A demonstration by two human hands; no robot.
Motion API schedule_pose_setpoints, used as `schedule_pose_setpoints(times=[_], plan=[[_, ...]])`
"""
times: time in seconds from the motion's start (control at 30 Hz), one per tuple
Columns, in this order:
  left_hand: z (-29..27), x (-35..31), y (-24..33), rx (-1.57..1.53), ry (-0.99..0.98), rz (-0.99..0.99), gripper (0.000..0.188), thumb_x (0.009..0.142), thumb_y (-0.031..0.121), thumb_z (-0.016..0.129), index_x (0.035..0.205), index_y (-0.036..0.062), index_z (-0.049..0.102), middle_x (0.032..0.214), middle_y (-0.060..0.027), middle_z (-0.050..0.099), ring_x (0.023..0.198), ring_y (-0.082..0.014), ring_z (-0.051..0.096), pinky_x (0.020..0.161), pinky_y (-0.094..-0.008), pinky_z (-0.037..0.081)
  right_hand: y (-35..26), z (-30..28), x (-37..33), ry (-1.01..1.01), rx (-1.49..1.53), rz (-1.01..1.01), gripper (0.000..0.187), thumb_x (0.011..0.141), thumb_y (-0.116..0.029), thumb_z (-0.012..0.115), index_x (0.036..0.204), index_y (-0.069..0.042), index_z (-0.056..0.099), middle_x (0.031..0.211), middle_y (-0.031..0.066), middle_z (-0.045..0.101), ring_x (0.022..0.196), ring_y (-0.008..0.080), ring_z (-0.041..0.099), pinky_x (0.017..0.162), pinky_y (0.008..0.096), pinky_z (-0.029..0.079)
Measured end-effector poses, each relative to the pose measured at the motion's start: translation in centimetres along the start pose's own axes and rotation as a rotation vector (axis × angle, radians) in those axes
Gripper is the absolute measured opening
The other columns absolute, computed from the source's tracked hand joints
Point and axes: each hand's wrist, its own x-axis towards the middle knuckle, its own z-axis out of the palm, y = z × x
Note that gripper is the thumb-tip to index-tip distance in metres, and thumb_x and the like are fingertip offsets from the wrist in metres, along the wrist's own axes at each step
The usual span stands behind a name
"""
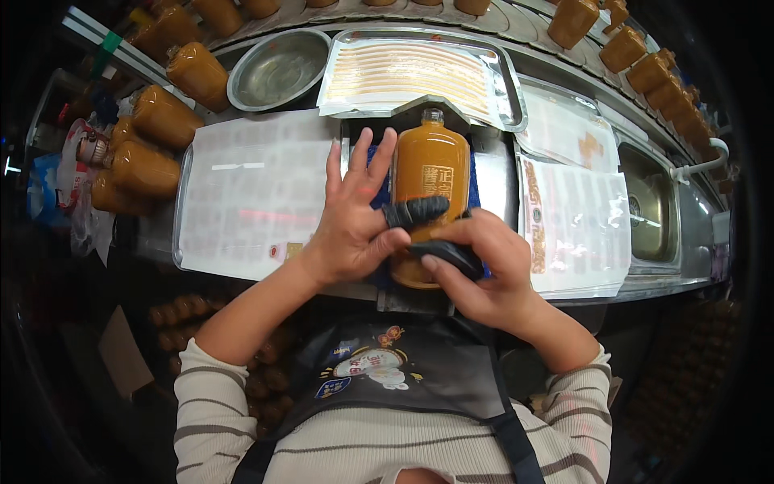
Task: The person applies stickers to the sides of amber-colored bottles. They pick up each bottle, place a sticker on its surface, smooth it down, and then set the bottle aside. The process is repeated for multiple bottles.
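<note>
An amber-brown bottle point(433, 153) with gold characters lies in front of me, its clear glass neck pointing away, on a blue cloth point(474, 179) in a metal holder. My left hand point(348, 218) is at the bottle's left side, fingers spread, with a black cover point(413, 212) on its index finger, which reaches across the bottle's front. Over the lower right part of the bottle, my right hand point(501, 266) pinches a smooth black oval pad point(453, 256) between thumb and fingers. Whether the pad touches the glass I cannot tell.
White label sheets point(242, 181) lie at left, and more sheets point(574, 242) at right. Behind the bottle are a metal tray point(516, 89) with strips and a round metal bowl point(278, 73). A sink point(645, 202) is far right. Several brown bottles point(165, 115) stand left; others line a conveyor point(516, 28).
</note>
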Motion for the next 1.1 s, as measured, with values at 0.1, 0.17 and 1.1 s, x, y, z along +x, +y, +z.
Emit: schedule_pose_setpoints(times=[0.1, 0.17, 1.1], plan=[[0.3, 2.2, -1.8, -0.059, 0.077, -0.026, 0.055, 0.103, 0.053, 0.047, 0.093, 0.0078, 0.077, 0.167, -0.0242, 0.017, 0.152, -0.0496, 0.013, 0.117, -0.0667, -0.002, 0.5, 1.3, 2.4, 0.075, -0.014, 0.074, 0.020, 0.079, -0.003, 0.077, 0.096, 0.000, 0.066, 0.081, 0.0128, 0.065, 0.070, 0.0244, 0.062, 0.066, 0.0314, 0.049], [0.0, 3.1, -2.2, -0.096, 0.130, -0.084, 0.060, 0.104, 0.048, 0.049, 0.074, -0.0004, 0.067, 0.167, -0.0241, 0.018, 0.152, -0.0477, 0.016, 0.118, -0.0653, -0.001, 2.2, 0.7, 3.9, 0.245, -0.161, 0.105, 0.017, 0.083, -0.005, 0.075, 0.095, 0.000, 0.065, 0.080, 0.0103, 0.065, 0.072, 0.0186, 0.062, 0.070, 0.0297, 0.051], [-3.5, 5.1, 2.0, -0.566, 0.507, -0.531, 0.022, 0.092, 0.016, 0.068, 0.078, -0.0017, 0.066, 0.086, -0.0114, 0.072, 0.083, -0.0193, 0.069, 0.071, -0.0342, 0.052, -0.7, -0.9, -0.5, 0.324, 0.329, 0.474, 0.013, 0.084, 0.000, 0.073, 0.096, -0.001, 0.069, 0.082, 0.0055, 0.064, 0.073, 0.0130, 0.061, 0.065, 0.0283, 0.048]])
